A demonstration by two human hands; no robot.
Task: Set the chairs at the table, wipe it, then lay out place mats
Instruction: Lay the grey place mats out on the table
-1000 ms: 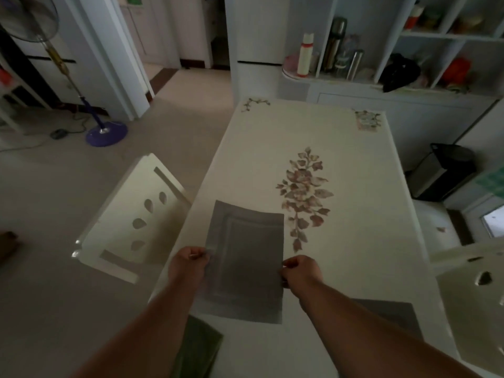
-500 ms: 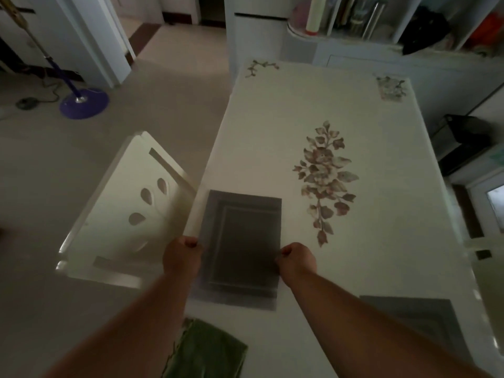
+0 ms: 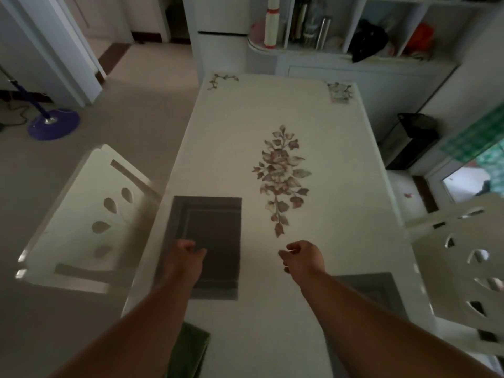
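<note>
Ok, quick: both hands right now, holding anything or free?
Left hand: loosely curled, over the gray place mat, gripping nothing.
Right hand: loosely curled above the table, empty.

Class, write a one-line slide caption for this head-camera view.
Both bare hands, left hand and right hand, hover over a dark grey rectangular place mat on the white floral table.

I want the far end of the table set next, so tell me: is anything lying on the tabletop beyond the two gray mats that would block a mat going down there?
Nothing visible does. Beyond the left place mat and the right place mat, the table shows only its printed flowers.
</note>
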